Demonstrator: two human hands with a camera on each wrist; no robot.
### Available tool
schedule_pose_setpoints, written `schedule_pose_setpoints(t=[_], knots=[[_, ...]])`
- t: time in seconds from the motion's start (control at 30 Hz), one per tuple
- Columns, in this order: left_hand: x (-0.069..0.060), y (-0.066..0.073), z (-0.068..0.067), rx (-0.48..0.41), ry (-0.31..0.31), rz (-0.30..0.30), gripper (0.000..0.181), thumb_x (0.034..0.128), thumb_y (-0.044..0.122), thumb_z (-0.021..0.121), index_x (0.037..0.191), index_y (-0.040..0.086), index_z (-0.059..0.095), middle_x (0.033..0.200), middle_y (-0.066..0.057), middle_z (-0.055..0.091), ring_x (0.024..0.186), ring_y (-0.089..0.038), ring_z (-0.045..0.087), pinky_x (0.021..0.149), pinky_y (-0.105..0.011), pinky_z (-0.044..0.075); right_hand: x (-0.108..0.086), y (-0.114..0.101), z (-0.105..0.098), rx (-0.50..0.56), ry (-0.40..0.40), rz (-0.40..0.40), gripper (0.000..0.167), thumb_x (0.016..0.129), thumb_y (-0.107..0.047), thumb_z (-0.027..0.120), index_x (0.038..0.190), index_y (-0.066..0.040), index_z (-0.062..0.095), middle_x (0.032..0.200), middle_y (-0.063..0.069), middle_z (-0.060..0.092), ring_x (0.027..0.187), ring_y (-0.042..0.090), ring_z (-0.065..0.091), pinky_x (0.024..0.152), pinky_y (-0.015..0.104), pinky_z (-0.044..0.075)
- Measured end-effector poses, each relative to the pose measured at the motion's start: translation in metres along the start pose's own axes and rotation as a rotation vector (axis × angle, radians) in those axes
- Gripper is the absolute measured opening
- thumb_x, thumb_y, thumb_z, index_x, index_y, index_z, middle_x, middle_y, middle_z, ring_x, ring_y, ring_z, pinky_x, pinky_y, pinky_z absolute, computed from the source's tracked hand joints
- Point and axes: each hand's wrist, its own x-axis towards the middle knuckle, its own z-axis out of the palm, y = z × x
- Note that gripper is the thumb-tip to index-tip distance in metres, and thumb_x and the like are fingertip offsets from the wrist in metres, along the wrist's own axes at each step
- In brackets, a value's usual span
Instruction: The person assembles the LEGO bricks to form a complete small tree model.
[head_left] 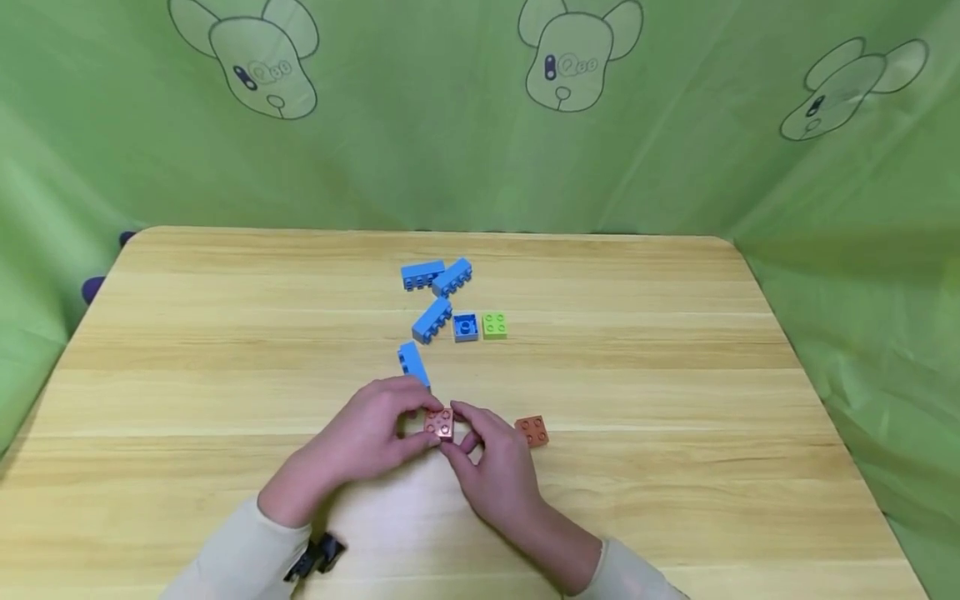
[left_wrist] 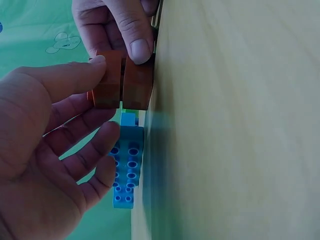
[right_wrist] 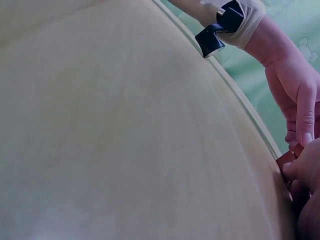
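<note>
My left hand (head_left: 367, 433) pinches the upper brown brick (head_left: 438, 421) and my right hand (head_left: 495, 471) pinches the lower brown brick (left_wrist: 139, 85), a thin dark slit between them. From these, a loose brown brick (head_left: 533, 430) lies at three o'clock, the nearest blue brick (head_left: 415, 365) at eleven, a green brick (head_left: 495, 326) at one.

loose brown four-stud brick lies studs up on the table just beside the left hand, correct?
The hand is wrong: the head view shows the loose brown four-stud brick lying studs up on the table just beside the right hand.
</note>
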Motion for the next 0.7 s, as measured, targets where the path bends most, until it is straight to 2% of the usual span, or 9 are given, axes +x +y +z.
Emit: schedule_pose_setpoints(t=[0.27, 0.43, 0.57, 0.63, 0.7], knots=[[0.003, 0.001, 0.000, -0.012, -0.002, -0.023, 0.025, 0.0810, 0.014, 0.084, 0.104, 0.009, 0.075, 0.091, 0.006, 0.064, 0.074, -0.014, 0.057, 0.065, -0.025, 0.049, 0.000, 0.000, -0.001, 0.001, -0.006, 0.010, 0.049, 0.080, -0.009, 0.086, 0.125, -0.004, 0.067, 0.096, -0.003, 0.069, 0.067, 0.000, 0.056, 0.048, 0.019, 0.045], [0.003, -0.003, 0.002, -0.074, 0.012, -0.031, 0.027, 0.0797, 0.013, 0.086, 0.104, 0.009, 0.075, 0.089, 0.007, 0.064, 0.072, -0.014, 0.057, 0.061, -0.024, 0.049, -0.001, -0.002, -0.006, 0.034, -0.029, 0.032, 0.053, 0.080, -0.007, 0.085, 0.128, -0.001, 0.064, 0.111, 0.002, 0.070, 0.069, 0.002, 0.058, 0.050, 0.020, 0.048], [0.001, -0.008, 0.005, -0.153, 0.012, -0.075, 0.030, 0.0789, 0.013, 0.087, 0.105, 0.009, 0.073, 0.089, 0.008, 0.062, 0.070, -0.013, 0.057, 0.059, -0.025, 0.050, -0.007, -0.004, -0.015, 0.118, -0.071, 0.067, 0.056, 0.081, -0.005, 0.084, 0.132, -0.003, 0.062, 0.120, 0.001, 0.067, 0.069, 0.004, 0.060, 0.050, 0.022, 0.050], [-0.001, -0.011, 0.006, -0.190, 0.012, -0.100, 0.033, 0.0779, 0.014, 0.088, 0.106, 0.010, 0.072, 0.088, 0.008, 0.062, 0.069, -0.012, 0.057, 0.059, -0.025, 0.050, -0.013, -0.003, -0.021, 0.171, -0.063, 0.017, 0.051, 0.081, -0.003, 0.083, 0.128, -0.002, 0.064, 0.116, 0.002, 0.069, 0.067, 0.005, 0.060, 0.048, 0.021, 0.050], [-0.003, -0.013, 0.007, -0.213, 0.016, -0.112, 0.035, 0.0769, 0.015, 0.088, 0.107, 0.010, 0.072, 0.088, 0.008, 0.062, 0.069, -0.012, 0.058, 0.059, -0.025, 0.050, -0.018, 0.000, -0.029, 0.214, -0.027, -0.085, 0.042, 0.080, -0.001, 0.082, 0.120, -0.001, 0.067, 0.105, 0.003, 0.070, 0.064, 0.005, 0.059, 0.048, 0.018, 0.049]])
